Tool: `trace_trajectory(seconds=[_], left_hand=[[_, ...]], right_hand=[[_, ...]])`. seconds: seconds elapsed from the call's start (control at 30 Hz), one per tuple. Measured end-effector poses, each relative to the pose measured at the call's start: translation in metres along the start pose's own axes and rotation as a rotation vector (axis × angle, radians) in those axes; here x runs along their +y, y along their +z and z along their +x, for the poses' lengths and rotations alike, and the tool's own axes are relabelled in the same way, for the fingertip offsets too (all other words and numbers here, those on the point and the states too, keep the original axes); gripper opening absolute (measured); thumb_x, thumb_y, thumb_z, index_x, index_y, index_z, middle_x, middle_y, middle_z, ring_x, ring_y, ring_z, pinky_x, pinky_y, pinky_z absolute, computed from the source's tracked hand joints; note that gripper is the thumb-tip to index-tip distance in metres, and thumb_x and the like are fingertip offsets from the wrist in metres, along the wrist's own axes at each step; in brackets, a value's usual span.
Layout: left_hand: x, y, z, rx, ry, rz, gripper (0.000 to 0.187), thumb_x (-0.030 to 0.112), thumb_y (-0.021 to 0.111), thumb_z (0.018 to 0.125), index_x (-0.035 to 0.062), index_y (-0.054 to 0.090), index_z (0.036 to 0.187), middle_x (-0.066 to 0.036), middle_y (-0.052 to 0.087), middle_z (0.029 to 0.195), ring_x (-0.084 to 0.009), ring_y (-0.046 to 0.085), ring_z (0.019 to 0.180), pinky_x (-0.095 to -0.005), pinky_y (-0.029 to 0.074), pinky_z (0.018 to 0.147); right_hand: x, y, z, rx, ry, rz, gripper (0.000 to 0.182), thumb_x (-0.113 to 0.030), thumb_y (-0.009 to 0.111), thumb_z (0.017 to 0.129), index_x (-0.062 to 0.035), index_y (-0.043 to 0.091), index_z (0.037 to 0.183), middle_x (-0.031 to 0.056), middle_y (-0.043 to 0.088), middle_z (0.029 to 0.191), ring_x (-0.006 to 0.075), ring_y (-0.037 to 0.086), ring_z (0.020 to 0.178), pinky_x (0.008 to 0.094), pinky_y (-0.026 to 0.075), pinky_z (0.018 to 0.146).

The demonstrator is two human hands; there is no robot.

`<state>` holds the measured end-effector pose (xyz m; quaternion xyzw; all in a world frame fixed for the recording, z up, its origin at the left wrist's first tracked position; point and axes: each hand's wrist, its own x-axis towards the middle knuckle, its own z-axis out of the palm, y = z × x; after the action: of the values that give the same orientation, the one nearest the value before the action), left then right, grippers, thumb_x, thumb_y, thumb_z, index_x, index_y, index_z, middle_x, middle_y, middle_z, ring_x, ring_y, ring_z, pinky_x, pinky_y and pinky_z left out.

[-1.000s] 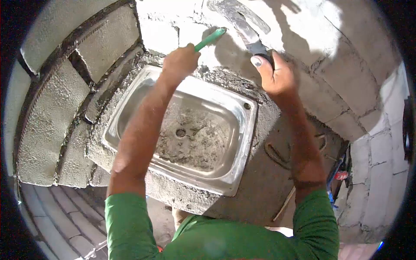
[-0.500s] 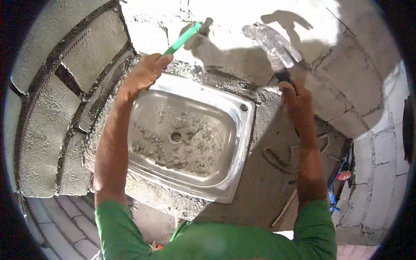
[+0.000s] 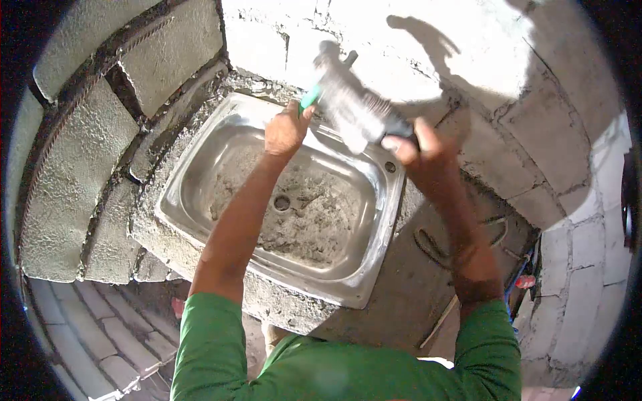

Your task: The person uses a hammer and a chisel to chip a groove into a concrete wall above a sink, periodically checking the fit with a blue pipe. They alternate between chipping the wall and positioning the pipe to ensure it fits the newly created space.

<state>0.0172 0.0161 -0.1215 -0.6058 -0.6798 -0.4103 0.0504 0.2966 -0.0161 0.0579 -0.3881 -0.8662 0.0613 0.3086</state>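
My left hand (image 3: 286,130) is closed around a slim green rod-like tool (image 3: 309,97), held over the back rim of a steel sink (image 3: 172,194). The hammer hides the tool's far part, so I cannot tell what kind of tip it has. In my right hand (image 3: 428,157) is a claw hammer (image 3: 354,103), gripped by its black handle and smeared by motion. Its head overlaps the green tool in this view, in front of the block wall. Grey mortar crumbs (image 3: 301,230) lie in the basin around the drain hole (image 3: 281,202).
Rough block walls (image 3: 80,184) rise at the left and back (image 3: 535,140). The sink sits in a rough cement counter (image 3: 284,307). At the right lie a bent cord-like piece (image 3: 431,247), a thin stick (image 3: 439,322) and a red item (image 3: 525,281) by a blue line.
My left hand has moved right and down with the green tool. The hammer has swung left towards it, and the view has shifted slightly.
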Motion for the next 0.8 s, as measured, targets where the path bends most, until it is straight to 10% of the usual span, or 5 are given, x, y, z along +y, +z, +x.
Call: trace_trajectory(seconds=[0.13,0.33,0.47,0.8], left_hand=[[0.004,0.01,-0.005,-0.027,-0.103,0.031,0.037,0.028,0.057,0.088,-0.0005,0.055,0.112,-0.026,0.066,0.082,-0.0408,0.065,0.079,-0.0487,0.052,0.069],[0.034,-0.005,0.002,-0.097,-0.236,0.025,0.038,0.037,0.046,0.097,0.0029,0.056,0.109,-0.025,0.067,0.087,-0.0441,0.064,0.083,-0.0521,0.051,0.071],[0.022,-0.032,0.001,-0.087,-0.105,0.148,0.039,0.037,0.043,0.099,0.0029,0.06,0.102,-0.021,0.068,0.079,-0.0414,0.066,0.074,-0.0501,0.052,0.068],[-0.006,-0.042,0.041,-0.091,-0.024,-0.035,0.046,0.044,0.051,0.095,-0.0009,0.056,0.1,-0.024,0.063,0.072,-0.0392,0.064,0.066,-0.047,0.049,0.058]], right_hand=[[0.026,0.017,0.014,-0.108,-0.359,-0.282,0.051,-0.049,0.075,0.075,-0.002,0.055,0.073,0.0192,0.06,0.065,0.0364,0.062,0.06,0.0441,0.049,0.054],[0.035,0.03,0.016,-0.061,0.058,-0.147,0.053,-0.052,0.069,0.081,-0.0005,0.057,0.078,0.0227,0.059,0.065,0.0414,0.061,0.062,0.0458,0.048,0.056],[0.023,-0.001,-0.018,-0.082,-0.13,-0.181,0.06,-0.063,0.067,0.076,-0.0041,0.056,0.081,0.0175,0.062,0.07,0.0386,0.064,0.066,0.0447,0.051,0.058],[0.04,0.0,-0.031,-0.038,0.218,0.248,0.04,-0.041,0.066,0.088,-0.0013,0.063,0.09,0.0185,0.061,0.066,0.0358,0.063,0.063,0.0421,0.049,0.059]])
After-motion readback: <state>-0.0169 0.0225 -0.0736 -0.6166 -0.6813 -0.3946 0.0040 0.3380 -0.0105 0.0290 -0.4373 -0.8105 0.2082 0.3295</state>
